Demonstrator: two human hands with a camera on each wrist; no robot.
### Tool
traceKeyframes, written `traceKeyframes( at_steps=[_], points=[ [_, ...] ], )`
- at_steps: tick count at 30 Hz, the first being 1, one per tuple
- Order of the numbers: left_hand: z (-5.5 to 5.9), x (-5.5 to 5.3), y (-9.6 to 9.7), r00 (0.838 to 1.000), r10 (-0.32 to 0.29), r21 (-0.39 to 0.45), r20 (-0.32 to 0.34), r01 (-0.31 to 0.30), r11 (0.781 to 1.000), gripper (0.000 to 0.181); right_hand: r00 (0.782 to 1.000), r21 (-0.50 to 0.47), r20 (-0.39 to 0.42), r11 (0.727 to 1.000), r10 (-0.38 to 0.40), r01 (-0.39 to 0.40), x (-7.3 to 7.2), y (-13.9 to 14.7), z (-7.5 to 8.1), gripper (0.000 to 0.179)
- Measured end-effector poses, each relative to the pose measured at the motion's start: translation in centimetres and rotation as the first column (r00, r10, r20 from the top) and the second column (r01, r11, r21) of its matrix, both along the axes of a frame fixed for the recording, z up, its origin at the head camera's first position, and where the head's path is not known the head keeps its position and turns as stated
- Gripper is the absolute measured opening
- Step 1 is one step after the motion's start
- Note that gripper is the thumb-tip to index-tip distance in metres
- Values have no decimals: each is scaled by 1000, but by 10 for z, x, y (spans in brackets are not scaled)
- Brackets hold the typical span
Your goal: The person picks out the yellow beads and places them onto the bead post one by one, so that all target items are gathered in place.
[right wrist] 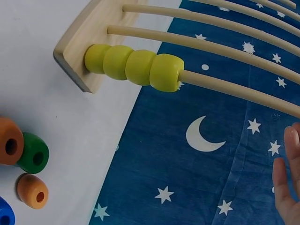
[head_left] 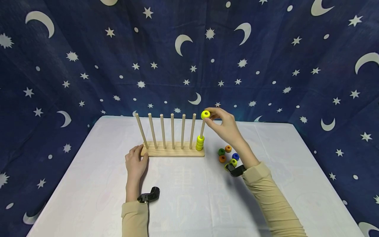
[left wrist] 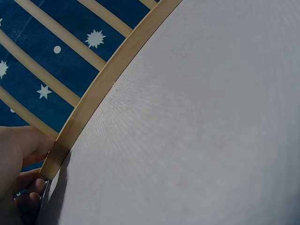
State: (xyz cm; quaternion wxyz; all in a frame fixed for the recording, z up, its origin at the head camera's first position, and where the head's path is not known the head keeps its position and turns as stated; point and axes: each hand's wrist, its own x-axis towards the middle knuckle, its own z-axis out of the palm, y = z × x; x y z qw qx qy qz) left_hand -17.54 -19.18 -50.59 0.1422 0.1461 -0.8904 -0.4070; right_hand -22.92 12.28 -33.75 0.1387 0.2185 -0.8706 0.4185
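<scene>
A wooden base (head_left: 173, 152) with a row of upright pegs (head_left: 173, 131) stands at the middle of the table. My left hand (head_left: 135, 161) grips its left end, thumb at the front and fingers round the side; the left wrist view shows the fingers at the base's corner (left wrist: 49, 171). Between thumb and fingers, my right hand (head_left: 223, 125) pinches a yellow bead (head_left: 205, 114) at the top of the rightmost peg. Stacked at the bottom of that peg are several yellow beads (right wrist: 166, 72). In the right wrist view only some fingertips (right wrist: 293, 140) show, and the held bead is out of frame.
Loose beads lie on the white table (head_left: 183, 197) right of the base, below my right forearm: orange (head_left: 228, 148), green (head_left: 221, 151), blue (head_left: 235, 156) and yellow-green (head_left: 233, 162). Behind the table hangs a dark blue cloth (head_left: 160, 49) with moons and stars.
</scene>
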Motion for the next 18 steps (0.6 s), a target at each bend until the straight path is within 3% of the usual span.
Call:
traceKeyframes(
  at_steps=[18],
  points=[
    [0, 0, -1, 1000, -13, 2, 20, 13, 1000, 49, 1000, -7, 10, 1000, 7, -7, 2, 2, -8, 35]
  ],
)
